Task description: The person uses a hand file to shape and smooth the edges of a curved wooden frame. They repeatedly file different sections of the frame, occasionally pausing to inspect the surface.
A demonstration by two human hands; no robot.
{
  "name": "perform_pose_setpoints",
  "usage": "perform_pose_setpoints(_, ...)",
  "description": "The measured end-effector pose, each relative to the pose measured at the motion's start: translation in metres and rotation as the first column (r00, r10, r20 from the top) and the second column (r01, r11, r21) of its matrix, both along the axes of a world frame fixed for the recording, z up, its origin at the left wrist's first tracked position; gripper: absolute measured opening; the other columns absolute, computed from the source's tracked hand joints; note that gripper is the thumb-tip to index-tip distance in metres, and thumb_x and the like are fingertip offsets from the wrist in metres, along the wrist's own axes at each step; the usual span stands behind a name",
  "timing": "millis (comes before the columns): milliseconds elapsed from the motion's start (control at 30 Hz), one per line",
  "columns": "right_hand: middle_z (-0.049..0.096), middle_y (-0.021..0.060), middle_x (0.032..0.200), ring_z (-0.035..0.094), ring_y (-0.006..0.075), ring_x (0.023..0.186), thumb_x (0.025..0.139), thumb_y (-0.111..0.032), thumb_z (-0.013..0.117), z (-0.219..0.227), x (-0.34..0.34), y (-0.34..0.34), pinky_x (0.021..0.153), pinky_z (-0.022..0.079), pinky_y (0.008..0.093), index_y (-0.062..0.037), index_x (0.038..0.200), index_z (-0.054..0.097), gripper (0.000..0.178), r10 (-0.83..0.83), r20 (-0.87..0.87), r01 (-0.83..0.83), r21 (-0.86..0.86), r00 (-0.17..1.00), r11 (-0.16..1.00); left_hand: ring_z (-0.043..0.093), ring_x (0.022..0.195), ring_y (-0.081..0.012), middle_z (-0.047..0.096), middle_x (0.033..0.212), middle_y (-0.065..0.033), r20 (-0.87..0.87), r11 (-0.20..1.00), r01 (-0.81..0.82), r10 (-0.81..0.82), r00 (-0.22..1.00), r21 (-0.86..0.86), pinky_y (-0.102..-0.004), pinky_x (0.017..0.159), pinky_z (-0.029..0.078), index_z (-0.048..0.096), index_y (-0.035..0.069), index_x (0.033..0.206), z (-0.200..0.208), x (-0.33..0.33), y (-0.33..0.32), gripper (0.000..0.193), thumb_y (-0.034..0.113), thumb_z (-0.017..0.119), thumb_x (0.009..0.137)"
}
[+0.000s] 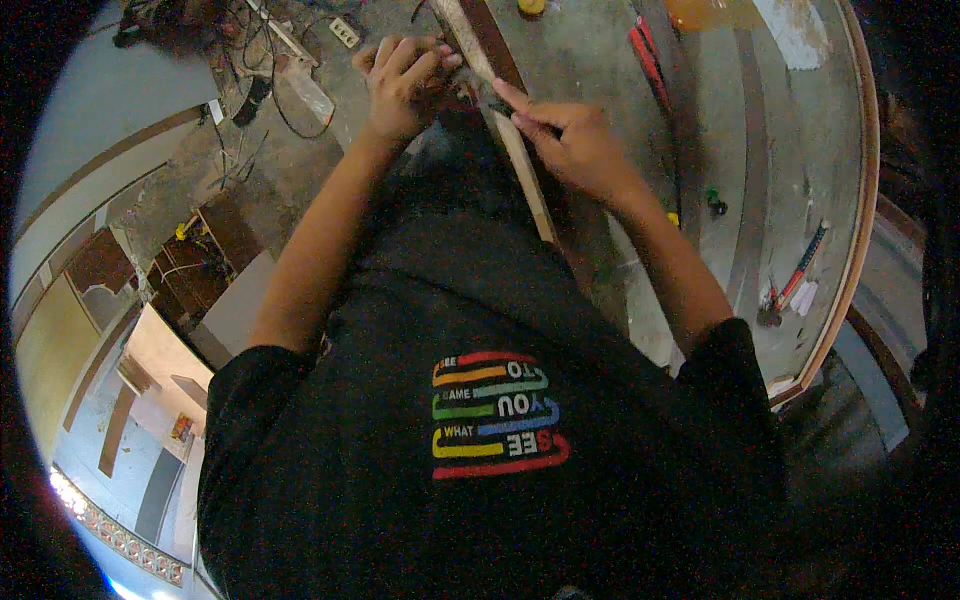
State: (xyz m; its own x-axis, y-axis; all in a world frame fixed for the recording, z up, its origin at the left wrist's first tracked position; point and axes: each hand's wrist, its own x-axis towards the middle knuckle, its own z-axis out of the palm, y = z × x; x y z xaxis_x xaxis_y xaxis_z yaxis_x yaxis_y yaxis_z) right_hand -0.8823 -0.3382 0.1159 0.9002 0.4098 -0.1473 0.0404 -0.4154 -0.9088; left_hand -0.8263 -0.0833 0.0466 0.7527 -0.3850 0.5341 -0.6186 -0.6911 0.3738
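Note:
A long, pale-edged wooden strip [522, 175] runs away from my body, with a brown face along its far part. Just left of it, my left hand [405, 88] is closed, its fingers curled; what they hold, if anything, is hidden. From the right my right hand [578, 150] reaches to the strip, index finger and thumb closing around a small dark piece [496, 104] at its edge. That piece is too blurred to name. The fingertips of both hands are close together, with the strip's edge between them.
Tangled cables [270, 70] and a white power strip [345, 32] lie at the far left. On the right is a wood-edged surface [835, 150] with a hammer [797, 275] on it. A long red-and-black object [650, 62] lies beyond my right hand. A brown cabinet [195, 265] stands left.

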Motion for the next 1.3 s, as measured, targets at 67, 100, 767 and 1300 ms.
perform_pose_setpoints(67,0.063,0.0273,0.093,0.048,0.0076,0.072,0.098,-0.020,0.060,0.000,-0.003,0.004,0.073,0.048,0.0300,-0.0245,0.136,0.060,0.038,-0.025,-0.037,0.024,-0.049,0.999,0.999,0.060,0.096,-0.0204,0.068,0.107,0.0039,-0.006,1.000,-0.004,0.004,1.000,-0.026,-0.0365,0.087,0.036,0.074,0.023,0.104,-0.001,0.000,0.001,0.042,0.023,0.084,0.063)
perform_pose_setpoints(100,0.061,0.0279,0.093,0.047,0.0073,0.073,0.099,-0.019,0.060,-0.001,-0.003,0.006,0.073,0.047,0.0300,-0.0240,0.137,0.060,0.038,-0.027,-0.051,0.024,-0.055,0.998,0.998,0.061,0.097,-0.0202,0.068,0.108,0.0040,-0.015,0.999,0.018,-0.018,1.000,-0.050,-0.0364,0.087,0.036,0.074,0.022,0.104,0.000,0.000,0.001,0.043,0.021,0.084,0.062)
perform_pose_setpoints(767,0.069,0.0124,0.122,0.065,0.0076,0.087,0.099,-0.018,0.060,0.002,-0.029,-0.003,0.082,0.050,0.0268,-0.0179,0.137,0.059,0.038,-0.032,-0.142,0.014,-0.127,0.989,0.992,0.062,0.103,-0.0196,0.069,0.110,0.0041,-0.110,0.998,-0.067,0.066,0.992,-0.011,-0.0374,0.092,0.034,0.074,0.024,0.103,0.008,-0.033,-0.012,0.042,0.026,0.084,0.062)
perform_pose_setpoints(1300,0.073,0.0135,0.104,0.055,0.0098,0.063,0.092,-0.008,0.066,0.002,-0.066,-0.029,0.067,0.048,0.0233,-0.0226,0.137,0.061,0.048,-0.044,-0.046,0.040,-0.099,0.998,0.994,0.064,0.106,-0.0177,0.070,0.106,0.0063,-0.076,0.988,0.151,-0.151,0.986,-0.006,-0.0352,0.090,0.035,0.074,0.024,0.108,0.012,-0.049,-0.024,0.035,0.023,0.077,0.074)
